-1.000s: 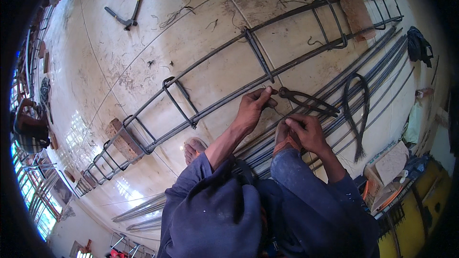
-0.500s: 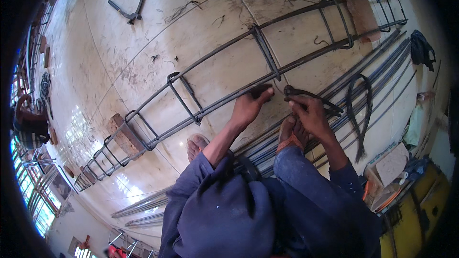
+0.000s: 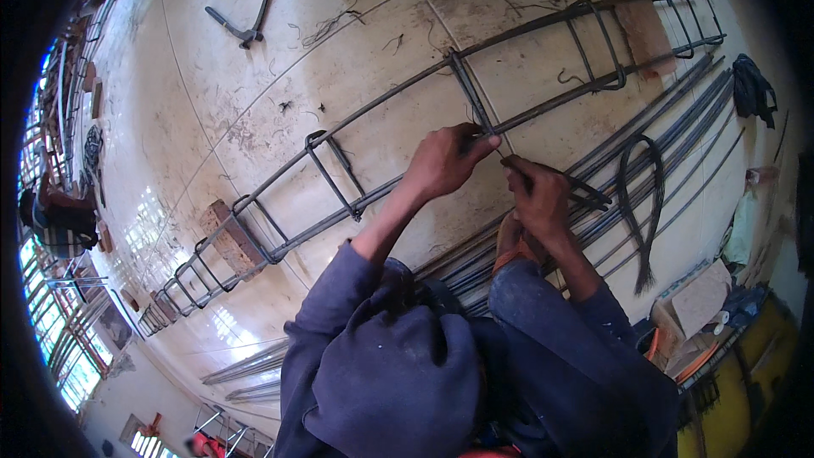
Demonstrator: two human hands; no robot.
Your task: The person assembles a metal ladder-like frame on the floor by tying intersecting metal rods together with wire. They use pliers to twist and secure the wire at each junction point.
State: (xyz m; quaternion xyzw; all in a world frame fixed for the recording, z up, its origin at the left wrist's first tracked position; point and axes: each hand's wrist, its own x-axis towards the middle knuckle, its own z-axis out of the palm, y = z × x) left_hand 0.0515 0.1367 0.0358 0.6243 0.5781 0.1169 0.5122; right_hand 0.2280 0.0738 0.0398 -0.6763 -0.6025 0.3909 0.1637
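Rebar cage (image 3: 379,192), dark steel, one: laid across bricks (image 3: 231,240) on the tiled floor (image 3: 373,64), with the left hand (image 3: 445,161) at its near side, though I cannot tell whether the fingers are closed on anything. Right hand (image 3: 543,197), just off the cage's near side: I log it wrapped round dark pincers (image 3: 592,191). Also listed: steel rods (image 3: 678,110) and a looped wire bundle (image 3: 645,271) nearer me than the cage, second pincers (image 3: 247,36) beyond it.

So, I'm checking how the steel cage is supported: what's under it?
The steel cage crosses a reddish block at right and a brown block at left, with tiled floor between. The left hand hides what's beneath it.
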